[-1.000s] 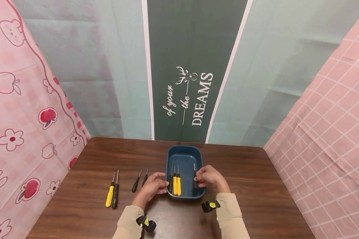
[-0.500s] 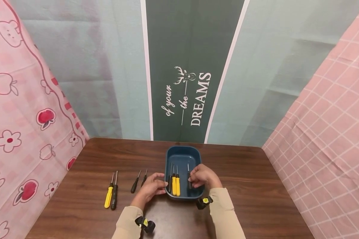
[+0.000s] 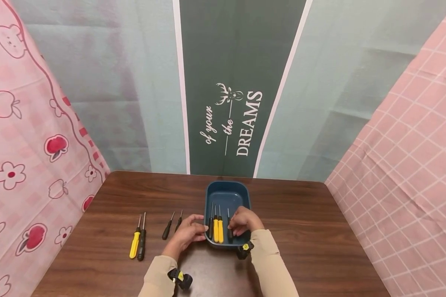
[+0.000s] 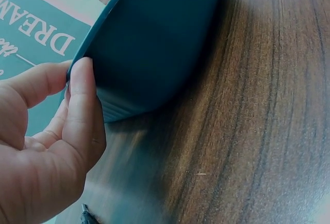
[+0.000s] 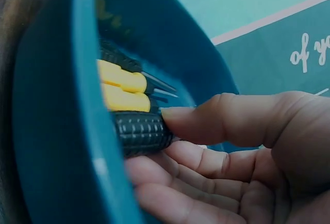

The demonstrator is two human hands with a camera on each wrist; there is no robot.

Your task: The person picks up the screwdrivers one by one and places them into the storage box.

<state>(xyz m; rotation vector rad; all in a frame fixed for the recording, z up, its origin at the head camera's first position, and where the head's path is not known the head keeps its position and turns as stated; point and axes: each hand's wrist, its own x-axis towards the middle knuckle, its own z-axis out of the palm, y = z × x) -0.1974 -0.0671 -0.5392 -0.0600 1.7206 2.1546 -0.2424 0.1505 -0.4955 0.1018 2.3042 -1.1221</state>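
A blue rectangular tray (image 3: pixel 227 199) stands on the table. My left hand (image 3: pixel 187 232) pinches its left rim between thumb and fingers, as the left wrist view also shows. Inside the tray, my right hand (image 3: pixel 246 220) holds a black screwdriver (image 5: pixel 144 131) by its ridged handle, between thumb and fingers. Just left of it lie two yellow-handled screwdrivers, one yellow screwdriver (image 3: pixel 221 232) nearer and another yellow screwdriver (image 3: pixel 215 231) beyond. Against the left wall rests another black screwdriver (image 3: pixel 210 227). All their shafts point to the far end.
Left of the tray, a yellow screwdriver (image 3: pixel 134 246) and a long black screwdriver (image 3: pixel 142 246) lie side by side on the brown wooden table (image 3: pixel 301 231). Two smaller ones, a black screwdriver (image 3: pixel 167 230) and another black screwdriver (image 3: pixel 179 222), lie near my left hand. Curtains surround the table.
My right hand has moved left inside the tray with the black screwdriver, from near the right wall to close beside the yellow ones. My left hand has stayed at the rim.
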